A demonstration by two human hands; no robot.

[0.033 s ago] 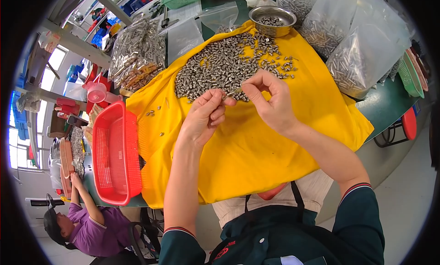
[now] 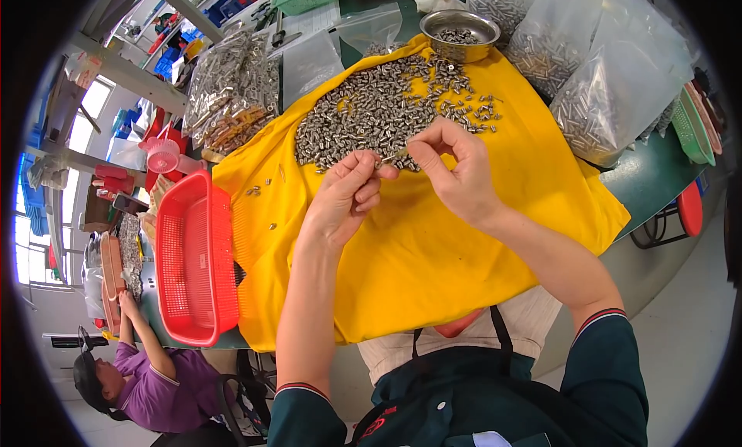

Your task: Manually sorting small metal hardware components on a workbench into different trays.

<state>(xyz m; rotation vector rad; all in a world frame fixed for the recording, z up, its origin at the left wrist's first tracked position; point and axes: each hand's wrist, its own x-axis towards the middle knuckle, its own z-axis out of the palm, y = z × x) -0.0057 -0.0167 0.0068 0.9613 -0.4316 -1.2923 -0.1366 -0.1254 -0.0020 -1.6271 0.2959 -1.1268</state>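
Note:
Above the near edge of a pile of small silver metal cylinders (image 2: 363, 107), my two hands meet fingertip to fingertip. My left hand (image 2: 344, 196) is closed, thumb and forefinger pinching a small metal piece (image 2: 378, 163) whose exact kind is too small to tell. From the right, my right hand (image 2: 456, 169) pinches a thin, brass-coloured rod-like piece (image 2: 399, 152) that points at the left fingertips. The pile lies on a yellow cloth (image 2: 433, 269) spread over the table. A few loose cylinders (image 2: 255, 190) rest on the cloth left of my left hand.
A red plastic basket (image 2: 197, 261) stands at the left. A steel bowl (image 2: 461, 34) of cylinders sits behind the pile. Bags of metal parts (image 2: 610, 99) crowd the far right, another bag (image 2: 232, 91) the far left. A person in purple (image 2: 170, 393) works at lower left.

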